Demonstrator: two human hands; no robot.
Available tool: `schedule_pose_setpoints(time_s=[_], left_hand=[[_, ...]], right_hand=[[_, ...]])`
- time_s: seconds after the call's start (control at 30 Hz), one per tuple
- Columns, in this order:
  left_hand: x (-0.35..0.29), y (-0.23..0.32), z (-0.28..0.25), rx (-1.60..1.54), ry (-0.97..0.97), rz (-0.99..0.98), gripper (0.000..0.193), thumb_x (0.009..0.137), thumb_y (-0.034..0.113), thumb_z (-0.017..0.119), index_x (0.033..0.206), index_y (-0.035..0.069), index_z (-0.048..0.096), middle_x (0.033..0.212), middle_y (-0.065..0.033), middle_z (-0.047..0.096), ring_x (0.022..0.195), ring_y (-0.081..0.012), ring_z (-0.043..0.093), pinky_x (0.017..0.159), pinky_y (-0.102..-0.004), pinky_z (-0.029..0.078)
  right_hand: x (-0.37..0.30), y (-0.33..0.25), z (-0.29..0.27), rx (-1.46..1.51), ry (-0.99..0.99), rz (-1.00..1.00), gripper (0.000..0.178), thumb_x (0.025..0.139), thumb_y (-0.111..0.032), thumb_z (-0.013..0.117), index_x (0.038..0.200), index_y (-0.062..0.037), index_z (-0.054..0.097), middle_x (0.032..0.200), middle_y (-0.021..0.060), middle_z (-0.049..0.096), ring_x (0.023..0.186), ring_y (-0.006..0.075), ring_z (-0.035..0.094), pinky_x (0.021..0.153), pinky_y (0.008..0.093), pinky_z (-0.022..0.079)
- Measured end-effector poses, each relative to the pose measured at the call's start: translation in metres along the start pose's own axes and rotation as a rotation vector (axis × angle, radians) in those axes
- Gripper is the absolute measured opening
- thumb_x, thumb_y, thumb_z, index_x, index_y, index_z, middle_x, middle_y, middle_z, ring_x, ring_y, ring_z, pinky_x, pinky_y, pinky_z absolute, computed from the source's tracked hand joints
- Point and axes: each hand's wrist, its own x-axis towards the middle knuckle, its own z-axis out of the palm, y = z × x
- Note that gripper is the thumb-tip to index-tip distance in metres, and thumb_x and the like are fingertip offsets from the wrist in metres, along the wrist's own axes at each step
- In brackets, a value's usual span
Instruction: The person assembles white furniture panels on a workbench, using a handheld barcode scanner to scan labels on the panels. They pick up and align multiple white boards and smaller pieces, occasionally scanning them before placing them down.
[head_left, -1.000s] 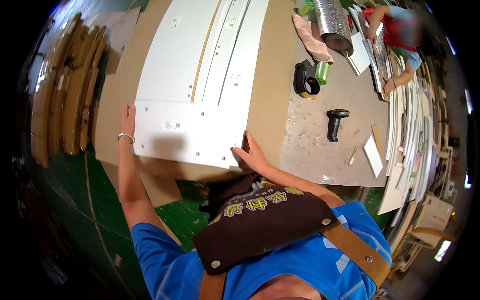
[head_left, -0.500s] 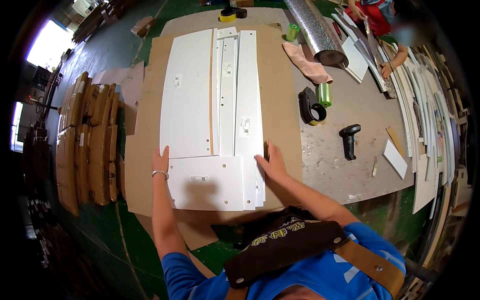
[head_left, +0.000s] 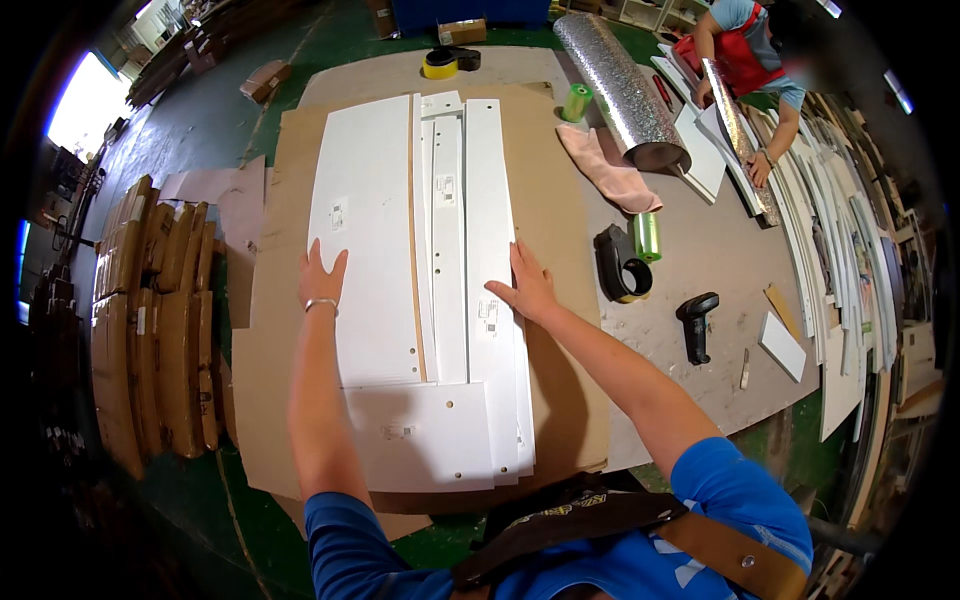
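left hand (head_left: 322, 277) splayed flat at the left edge of the wide white panel (head_left: 372, 200), right hand (head_left: 528, 285) splayed too, thumb over the right-hand narrow white panel (head_left: 487, 190), neither one clenched! both panels lie on the brown cardboard sheet (head_left: 565, 400), with the black handheld barcode scanner (head_left: 697, 325) well off to the right on the worktable (head_left: 655, 410).
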Motion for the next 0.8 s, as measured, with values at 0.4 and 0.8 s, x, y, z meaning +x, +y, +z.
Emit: schedule_pose_setpoints(time_s=[0.4,0.8], left_hand=[[0.006,-0.003,0.001,0.047,0.002,0.062,0.062,0.081,0.049,0.061,0.132,0.016,0.047,0.134,-0.0207,0.042,0.12,-0.0366,0.045,0.094,-0.0451,0.042],[0.012,0.008,0.0,-0.024,-0.056,0.036,0.061,0.08,0.037,0.065,0.132,0.012,0.045,0.137,-0.0206,0.038,0.123,-0.0358,0.042,0.097,-0.0433,0.041]], right_hand=[[0.019,0.004,-0.021,-0.132,-0.152,-0.145,0.092,0.074,-0.048,0.067,0.141,-0.0047,0.022,0.146,0.0179,0.027,0.133,0.0338,0.028,0.097,0.0608,0.024],[0.383,-0.087,-0.057,-0.387,0.353,-0.471,0.047,0.089,-0.038,0.049,0.122,-0.0046,0.049,0.133,0.0158,0.046,0.125,0.0317,0.04,0.097,0.0444,0.038]])
